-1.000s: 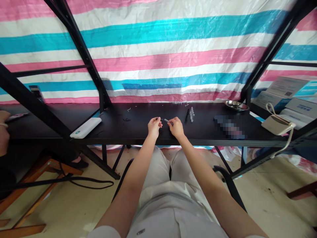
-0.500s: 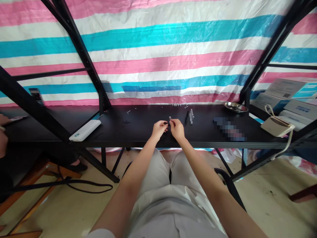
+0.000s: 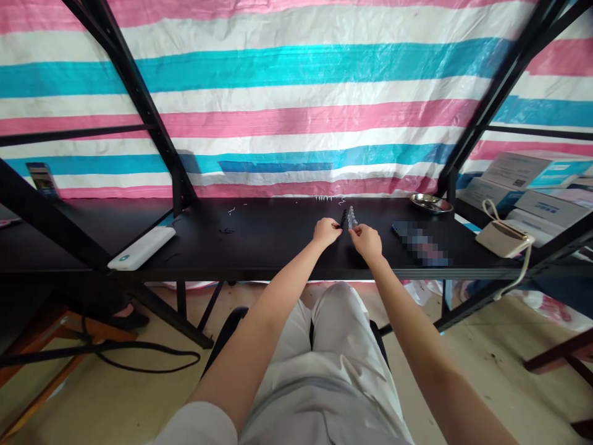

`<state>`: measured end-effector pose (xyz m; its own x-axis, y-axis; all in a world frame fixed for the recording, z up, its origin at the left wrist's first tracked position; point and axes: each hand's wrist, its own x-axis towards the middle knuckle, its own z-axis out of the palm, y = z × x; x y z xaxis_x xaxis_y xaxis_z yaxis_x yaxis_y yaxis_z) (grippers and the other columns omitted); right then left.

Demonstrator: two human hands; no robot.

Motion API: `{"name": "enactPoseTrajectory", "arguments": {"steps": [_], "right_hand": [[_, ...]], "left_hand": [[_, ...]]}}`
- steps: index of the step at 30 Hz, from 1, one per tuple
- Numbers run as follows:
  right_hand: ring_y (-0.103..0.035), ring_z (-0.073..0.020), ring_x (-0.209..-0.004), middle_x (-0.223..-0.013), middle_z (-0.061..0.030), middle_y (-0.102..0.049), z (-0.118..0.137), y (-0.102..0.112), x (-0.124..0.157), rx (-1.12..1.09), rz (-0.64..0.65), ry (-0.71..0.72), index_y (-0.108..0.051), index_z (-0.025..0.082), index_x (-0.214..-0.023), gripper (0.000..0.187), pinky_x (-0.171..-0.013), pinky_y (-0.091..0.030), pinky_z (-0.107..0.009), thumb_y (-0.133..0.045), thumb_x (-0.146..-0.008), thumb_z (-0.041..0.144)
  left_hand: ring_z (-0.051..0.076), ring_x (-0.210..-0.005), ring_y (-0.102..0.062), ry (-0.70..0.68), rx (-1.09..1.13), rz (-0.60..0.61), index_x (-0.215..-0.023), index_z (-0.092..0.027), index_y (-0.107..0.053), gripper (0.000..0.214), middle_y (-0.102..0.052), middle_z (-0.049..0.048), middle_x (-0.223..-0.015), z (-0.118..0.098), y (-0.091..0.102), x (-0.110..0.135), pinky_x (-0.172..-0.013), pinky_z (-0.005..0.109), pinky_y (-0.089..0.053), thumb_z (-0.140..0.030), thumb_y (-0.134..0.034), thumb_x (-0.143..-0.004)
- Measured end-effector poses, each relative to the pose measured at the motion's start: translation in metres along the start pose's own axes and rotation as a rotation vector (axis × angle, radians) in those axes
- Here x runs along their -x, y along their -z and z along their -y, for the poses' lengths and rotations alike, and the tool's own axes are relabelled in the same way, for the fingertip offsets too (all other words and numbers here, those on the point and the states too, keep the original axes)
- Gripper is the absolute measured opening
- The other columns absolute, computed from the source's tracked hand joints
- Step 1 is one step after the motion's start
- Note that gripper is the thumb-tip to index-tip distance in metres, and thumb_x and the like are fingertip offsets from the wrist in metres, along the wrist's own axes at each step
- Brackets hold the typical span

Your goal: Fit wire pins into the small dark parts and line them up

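My left hand (image 3: 328, 231) is closed in a pinch at the near end of a row of small black pieces (image 3: 343, 217). Just right of it, my right hand (image 3: 367, 241) pinches at the near end of a row of small clear plastic pieces (image 3: 351, 216). The two rows stand side by side on the black table (image 3: 269, 238). Fingers cover most of whatever each hand grips; a small black piece seems to be at the left fingertips and a small clear one at the right.
Small white pieces (image 3: 323, 198) line the table's back edge. A black scrap (image 3: 227, 231) and a white power bank (image 3: 142, 248) lie left. Rightward are a metal dish (image 3: 430, 204), a blurred phone-like object (image 3: 420, 243), a beige pouch (image 3: 503, 238) and boxes (image 3: 519, 170).
Both hands have moved right, from close together in front of me to the near ends of the two rows, and are now slightly further apart. The camera view has shifted a little.
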<state>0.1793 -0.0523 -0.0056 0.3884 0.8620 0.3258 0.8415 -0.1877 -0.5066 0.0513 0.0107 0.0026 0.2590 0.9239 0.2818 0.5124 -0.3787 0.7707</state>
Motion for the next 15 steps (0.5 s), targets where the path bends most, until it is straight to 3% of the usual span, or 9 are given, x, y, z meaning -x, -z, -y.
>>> {"name": "enactPoseTrajectory", "arguments": {"steps": [9,15], "right_hand": [[-0.063,-0.0214,-0.079,-0.081,-0.0083,-0.067,-0.011,-0.011,-0.001,0.082,0.053,-0.036,-0.065,0.02,-0.085,0.022,-0.066,-0.042,-0.028,-0.053,-0.081,0.039],[-0.062,-0.0211,-0.081,-0.083,-0.0086,-0.067,-0.015,-0.017,-0.001,0.122,0.043,-0.025,-0.064,0.02,-0.087,0.023,-0.067,-0.042,-0.028,-0.054,-0.081,0.039]], "left_hand": [[0.02,-0.072,-0.06,-0.023,-0.134,0.017,-0.069,-0.017,-0.07,0.009,-0.065,0.0068,-0.072,0.014,-0.018,-0.004,-0.069,0.03,-0.044,-0.026,-0.069,-0.066],[0.021,-0.086,-0.054,-0.073,-0.242,0.007,-0.072,-0.018,-0.07,0.012,-0.061,0.0077,-0.081,0.015,-0.023,-0.005,-0.079,0.031,-0.042,-0.027,-0.07,-0.066]]}}
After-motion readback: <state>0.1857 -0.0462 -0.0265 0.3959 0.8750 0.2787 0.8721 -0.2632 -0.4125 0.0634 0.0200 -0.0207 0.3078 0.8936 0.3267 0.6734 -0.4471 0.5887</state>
